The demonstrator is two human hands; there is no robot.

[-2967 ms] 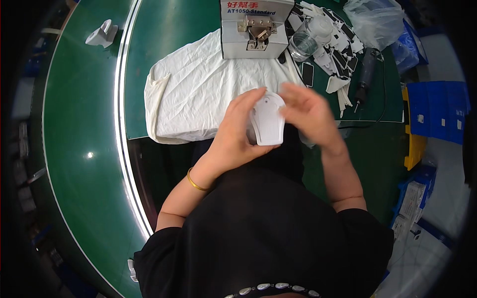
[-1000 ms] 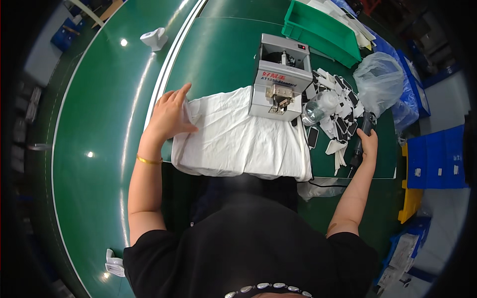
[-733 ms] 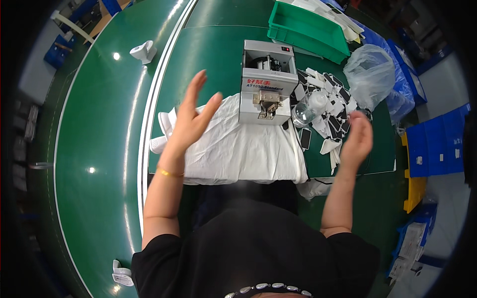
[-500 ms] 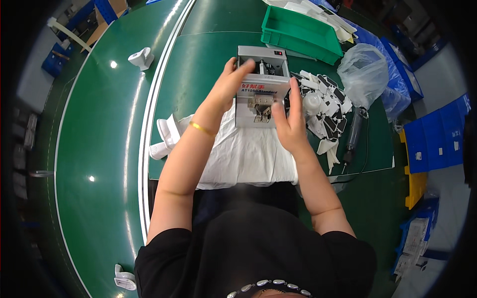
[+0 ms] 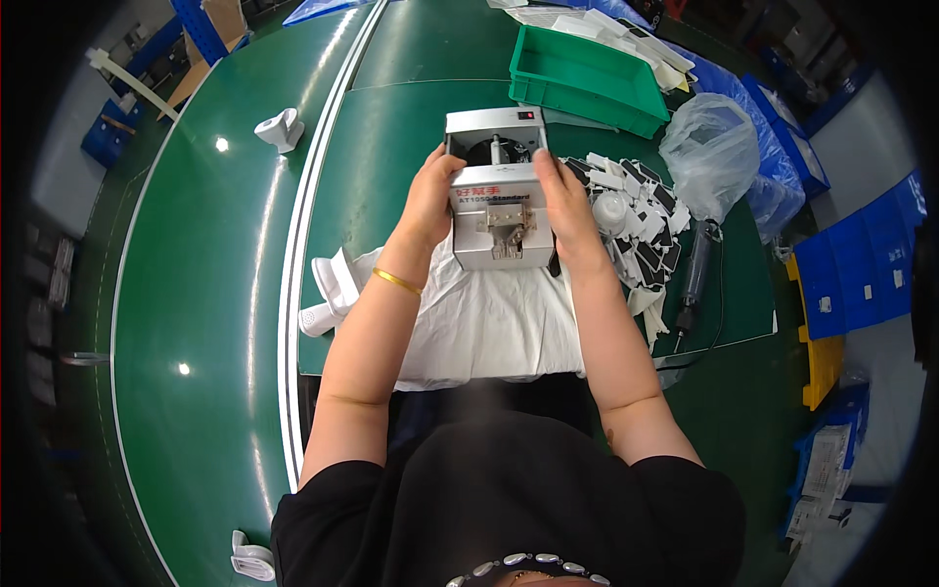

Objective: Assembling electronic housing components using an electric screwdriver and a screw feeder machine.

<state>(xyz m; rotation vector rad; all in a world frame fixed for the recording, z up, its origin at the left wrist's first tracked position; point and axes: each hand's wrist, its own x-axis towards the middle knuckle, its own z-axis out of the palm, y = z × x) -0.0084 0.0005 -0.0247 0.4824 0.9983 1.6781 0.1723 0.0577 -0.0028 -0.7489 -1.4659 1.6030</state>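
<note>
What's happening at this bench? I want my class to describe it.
A person is holding a grey machine by its two sides, the left-hand grip on its left and the right-hand grip on its right. A white cloth lies in front of it on a green table; whether the machine is lifted can't be told. White plastic parts stand to the left, with a pile of flat pieces and a dark handheld tool to the right.
</note>
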